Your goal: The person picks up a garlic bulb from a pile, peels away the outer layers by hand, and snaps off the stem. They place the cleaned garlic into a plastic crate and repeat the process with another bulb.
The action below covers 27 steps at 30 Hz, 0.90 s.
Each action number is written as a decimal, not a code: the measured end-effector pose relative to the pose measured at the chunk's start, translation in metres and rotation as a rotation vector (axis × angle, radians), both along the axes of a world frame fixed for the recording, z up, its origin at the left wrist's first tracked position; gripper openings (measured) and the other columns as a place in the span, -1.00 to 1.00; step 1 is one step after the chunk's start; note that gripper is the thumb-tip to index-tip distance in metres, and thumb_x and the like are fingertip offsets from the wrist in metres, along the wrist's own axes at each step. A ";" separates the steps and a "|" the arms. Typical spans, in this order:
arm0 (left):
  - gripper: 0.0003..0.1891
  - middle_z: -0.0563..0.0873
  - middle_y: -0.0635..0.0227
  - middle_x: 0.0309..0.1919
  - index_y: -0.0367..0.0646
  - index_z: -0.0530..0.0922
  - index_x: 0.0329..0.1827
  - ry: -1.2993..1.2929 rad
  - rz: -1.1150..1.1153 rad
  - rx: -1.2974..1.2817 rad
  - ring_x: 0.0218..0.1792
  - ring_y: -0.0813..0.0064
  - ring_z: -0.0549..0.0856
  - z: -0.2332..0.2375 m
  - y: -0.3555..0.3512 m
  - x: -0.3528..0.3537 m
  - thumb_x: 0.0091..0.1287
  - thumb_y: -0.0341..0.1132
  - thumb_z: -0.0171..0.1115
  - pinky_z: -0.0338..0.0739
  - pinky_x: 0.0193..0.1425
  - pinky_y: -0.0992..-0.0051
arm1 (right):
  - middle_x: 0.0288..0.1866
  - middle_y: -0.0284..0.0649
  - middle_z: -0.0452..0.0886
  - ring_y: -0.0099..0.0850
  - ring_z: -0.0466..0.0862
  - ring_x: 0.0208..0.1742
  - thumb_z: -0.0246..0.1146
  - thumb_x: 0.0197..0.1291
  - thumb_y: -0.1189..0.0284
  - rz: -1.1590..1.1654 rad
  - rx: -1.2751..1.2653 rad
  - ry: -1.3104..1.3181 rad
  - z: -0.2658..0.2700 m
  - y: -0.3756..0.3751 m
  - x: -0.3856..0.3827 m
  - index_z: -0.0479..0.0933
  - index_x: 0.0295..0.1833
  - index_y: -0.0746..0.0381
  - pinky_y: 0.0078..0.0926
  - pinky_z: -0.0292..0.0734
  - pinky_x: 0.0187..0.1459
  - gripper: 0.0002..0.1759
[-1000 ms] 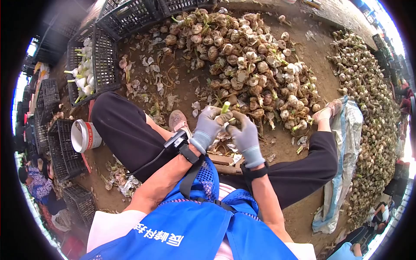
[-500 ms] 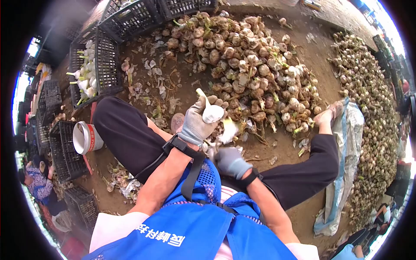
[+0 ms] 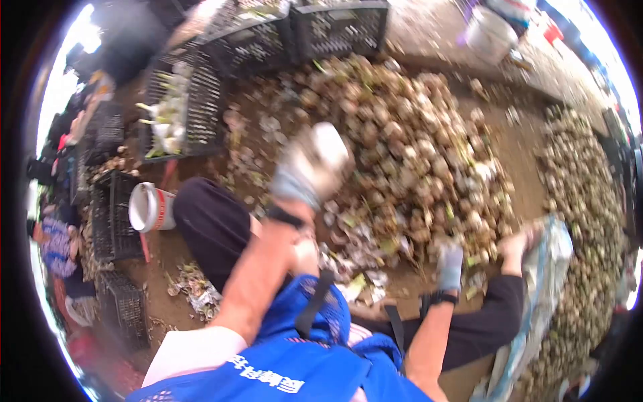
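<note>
My left hand [image 3: 309, 167], in a pale work glove and smeared by motion, is raised in front of my lap. It is closed around a white, cleaned garlic bulb [image 3: 329, 142]. My right hand [image 3: 447, 266], gloved in grey, reaches to the near edge of a pile of unpeeled garlic [image 3: 408, 134]. Its fingers are blurred against the bulbs, so whether they hold one cannot be seen. Loose garlic skins [image 3: 362, 285] lie on the ground between my legs.
A black crate [image 3: 201, 100] at upper left holds cleaned garlic with green stems. More black crates [image 3: 341, 30] stand behind. A white bucket [image 3: 151, 208] is beside my left knee. At right lie a pale woven sack [image 3: 536, 295] and another long garlic heap [image 3: 583, 221].
My hands have parted. The left moved up slightly with the garlic bulb; the right went from my lap rightward to the pile. The whole view has shifted as well.
</note>
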State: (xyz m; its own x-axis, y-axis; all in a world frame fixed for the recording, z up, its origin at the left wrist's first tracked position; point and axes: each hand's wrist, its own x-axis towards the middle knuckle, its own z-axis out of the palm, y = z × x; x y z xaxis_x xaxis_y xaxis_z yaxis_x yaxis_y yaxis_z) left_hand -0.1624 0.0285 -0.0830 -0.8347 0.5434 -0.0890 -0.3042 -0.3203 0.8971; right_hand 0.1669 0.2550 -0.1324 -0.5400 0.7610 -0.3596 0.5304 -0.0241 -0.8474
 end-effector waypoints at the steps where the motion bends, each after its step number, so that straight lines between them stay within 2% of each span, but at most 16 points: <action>1: -0.51 0.56 0.10 -0.13 -0.26 0.38 0.02 -0.178 -0.009 0.339 -0.09 0.19 0.56 0.075 0.002 -0.026 0.27 0.01 0.05 0.47 0.00 0.20 | -0.48 -0.33 0.57 -0.54 0.47 -0.62 0.09 0.06 0.54 -0.180 -0.159 0.106 0.022 -0.001 0.003 0.59 -0.20 0.32 -0.63 0.34 -0.64 -0.78; 2: -0.41 0.55 -0.01 0.00 -0.34 0.35 0.11 -0.343 -0.033 0.632 0.04 0.13 0.54 0.150 0.005 -0.051 0.29 0.06 0.01 0.42 0.15 0.13 | -0.52 -0.37 0.54 -0.57 0.45 -0.65 0.07 0.08 0.55 -0.362 -0.296 0.235 0.044 -0.001 -0.003 0.59 -0.20 0.31 -0.65 0.28 -0.70 -0.78; 3: -0.33 0.41 -0.13 0.12 -0.41 0.25 0.19 -0.343 -0.073 0.802 0.16 -0.02 0.42 0.174 0.001 -0.085 0.34 0.11 -0.12 0.31 0.24 -0.02 | -0.54 -0.38 0.53 -0.60 0.44 -0.65 0.07 0.09 0.54 -0.457 -0.295 0.241 0.037 0.010 0.001 0.59 -0.19 0.30 -0.67 0.24 -0.72 -0.78; 4: -0.34 0.36 -0.15 0.17 -0.46 0.19 0.22 -0.496 -0.084 0.887 0.22 0.01 0.37 0.189 -0.010 -0.123 0.37 0.05 -0.15 0.28 0.28 -0.01 | -0.56 -0.38 0.51 -0.64 0.43 -0.65 0.07 0.11 0.54 -0.544 -0.298 0.256 0.025 0.018 0.008 0.58 -0.18 0.30 -0.69 0.20 -0.74 -0.79; 6: -0.40 0.35 -0.14 0.17 -0.41 0.17 0.26 -0.480 0.031 0.990 0.22 0.02 0.38 0.198 -0.030 -0.152 0.40 -0.02 -0.16 0.33 0.25 0.00 | -0.52 -0.29 0.57 -0.51 0.51 -0.60 0.15 0.08 0.45 -0.531 -0.244 0.173 0.014 0.024 0.009 0.56 -0.14 0.32 -0.59 0.39 -0.62 -0.76; 8: -0.48 0.40 -0.11 0.14 -0.36 0.21 0.25 -0.449 0.141 0.976 0.16 0.03 0.45 0.174 -0.037 -0.124 0.41 -0.09 -0.15 0.38 0.22 0.05 | -0.32 -0.15 0.63 -0.29 0.62 -0.35 0.22 0.05 0.33 -0.052 0.363 -0.214 0.016 0.010 -0.004 0.54 -0.07 0.29 -0.37 0.54 -0.31 -0.65; 9: -0.56 0.49 -0.07 0.05 -0.33 0.32 0.16 -0.573 0.083 0.991 0.07 0.07 0.52 0.159 -0.032 -0.094 0.41 -0.13 -0.15 0.43 0.19 0.09 | -0.18 -0.11 0.60 -0.21 0.59 -0.19 0.24 0.02 0.27 0.046 0.411 -0.272 0.001 0.002 -0.015 0.49 0.01 0.27 -0.31 0.50 -0.16 -0.56; 11: -0.69 0.61 0.09 -0.15 -0.30 0.49 -0.05 -1.084 -0.143 0.820 -0.07 0.22 0.60 0.144 -0.017 -0.010 0.31 -0.23 -0.01 0.56 -0.04 0.23 | 0.03 -0.06 0.52 -0.11 0.53 0.02 0.29 -0.03 0.18 0.134 0.361 -0.528 -0.013 -0.015 -0.045 0.39 0.14 0.20 -0.23 0.45 0.01 -0.39; 12: -0.73 0.63 0.16 -0.17 -0.25 0.53 -0.11 -1.050 -0.028 0.554 -0.11 0.26 0.62 0.113 -0.011 0.018 0.23 -0.27 0.08 0.57 -0.09 0.29 | 0.10 -0.05 0.46 -0.10 0.50 0.08 0.32 -0.05 0.15 0.117 0.261 -0.724 -0.012 -0.022 -0.059 0.32 0.19 0.17 -0.22 0.45 0.02 -0.32; 14: -0.74 0.66 0.19 -0.22 -0.25 0.53 -0.12 -1.033 -0.172 0.169 -0.21 0.27 0.65 0.076 -0.008 0.086 0.25 -0.25 0.11 0.57 -0.22 0.35 | 0.14 -0.04 0.42 -0.12 0.51 0.07 0.36 -0.10 0.14 -0.084 0.211 -0.746 -0.014 -0.031 -0.073 0.23 0.20 0.17 -0.21 0.45 0.02 -0.24; 18: -0.69 0.67 0.16 -0.24 -0.27 0.52 -0.13 -1.164 -0.282 -0.086 -0.24 0.29 0.66 0.041 -0.014 0.157 0.33 -0.17 0.02 0.57 -0.23 0.35 | 0.13 -0.01 0.41 -0.07 0.51 0.06 0.36 -0.12 0.26 -0.302 0.155 -0.647 -0.035 -0.039 -0.078 0.22 0.18 0.18 -0.18 0.44 0.01 -0.27; 22: -0.69 0.68 0.19 -0.30 -0.26 0.52 -0.14 -1.069 -0.295 -0.164 -0.25 0.30 0.67 0.000 -0.016 0.156 0.36 -0.17 -0.02 0.57 -0.24 0.35 | -0.11 0.05 0.56 -0.08 0.61 -0.14 0.31 -0.18 0.44 -0.390 -0.026 -0.516 -0.022 -0.033 -0.070 0.31 0.08 0.31 -0.25 0.49 -0.10 -0.39; 23: -0.59 0.61 0.11 -0.13 -0.26 0.45 -0.01 -1.030 -0.276 -0.244 -0.16 0.25 0.63 -0.011 -0.015 0.155 0.34 -0.06 0.00 0.56 -0.16 0.27 | -0.22 0.07 0.59 -0.12 0.63 -0.25 0.25 -0.17 0.56 -0.458 -0.065 -0.392 -0.031 -0.031 -0.065 0.37 -0.01 0.36 -0.29 0.50 -0.16 -0.51; 24: -0.59 0.61 0.11 -0.13 -0.26 0.45 -0.01 -1.023 -0.269 -0.236 -0.16 0.25 0.63 -0.004 -0.010 0.156 0.34 -0.06 0.00 0.56 -0.16 0.27 | -0.17 0.04 0.59 -0.18 0.62 -0.21 0.23 -0.14 0.60 -0.468 -0.364 -0.035 -0.006 -0.039 -0.064 0.38 0.01 0.35 -0.35 0.49 -0.11 -0.53; 26: -0.42 0.44 0.04 0.08 -0.20 0.32 0.16 -1.026 -0.258 -0.348 -0.03 0.16 0.56 0.014 0.006 0.165 0.28 0.09 0.04 0.51 -0.05 0.17 | -0.13 -0.04 0.60 -0.24 0.61 -0.14 0.22 -0.14 0.64 -0.103 0.198 -0.026 0.041 -0.074 -0.066 0.41 0.03 0.35 -0.44 0.48 -0.06 -0.52; 27: -0.26 0.26 0.01 0.20 -0.13 0.20 0.26 -1.047 -0.375 -0.209 0.05 0.06 0.48 0.012 0.008 0.167 0.19 0.23 0.08 0.44 0.05 0.07 | -0.10 -0.07 0.60 -0.26 0.59 -0.09 0.23 -0.13 0.63 0.035 0.241 0.081 0.073 -0.096 -0.068 0.42 0.03 0.35 -0.46 0.47 -0.04 -0.52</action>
State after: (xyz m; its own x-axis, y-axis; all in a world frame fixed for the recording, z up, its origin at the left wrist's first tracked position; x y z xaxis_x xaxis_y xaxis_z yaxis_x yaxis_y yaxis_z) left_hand 0.0044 0.0366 -0.0714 -0.0840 0.6359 -0.7672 -0.9825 0.0755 0.1702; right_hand 0.0984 0.1585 -0.0593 -0.5874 0.7996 -0.1246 0.4577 0.2013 -0.8660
